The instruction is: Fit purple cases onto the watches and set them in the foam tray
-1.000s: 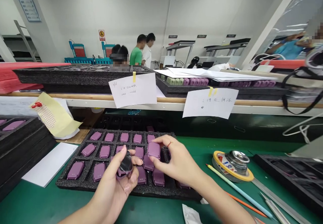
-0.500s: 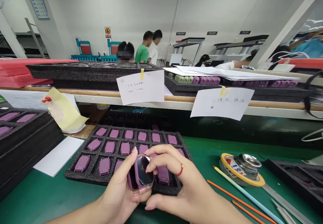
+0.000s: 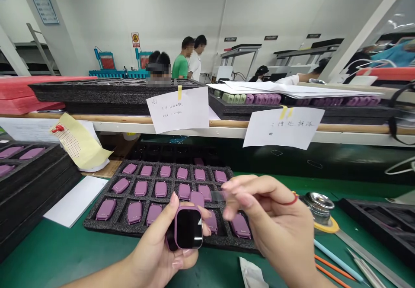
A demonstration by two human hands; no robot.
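My left hand (image 3: pixel 162 244) is closed around a purple watch case (image 3: pixel 189 228), its glossy black screen turned up towards me. Behind its left edge shows another dark, purple-rimmed piece, perhaps a second watch case, partly hidden by my fingers. Thumb and fingertips of my right hand (image 3: pixel 279 219) pinch a thin see-through strip of film (image 3: pixel 216 196), held up to the right of the watch and apart from it. Beneath both hands lies a black foam tray (image 3: pixel 121 231) with rows of purple watch cases (image 3: pixel 141 188) in its pockets.
On the right lie a roll of tape (image 3: pixel 327 225), a pale blue stick (image 3: pixel 339 262), orange sticks, tweezers (image 3: pixel 366 268) and another black tray (image 3: pixel 382 232). A crumpled white wrapper (image 3: pixel 253 273) is near the front. Stacked foam trays (image 3: pixel 35 197) stand left, below a shelf with paper notes (image 3: pixel 178 110).
My right hand has left the watch screen and moved right and up, with the clear film in its pinch. The screen faces me more squarely, and the white wrapper has come into sight.
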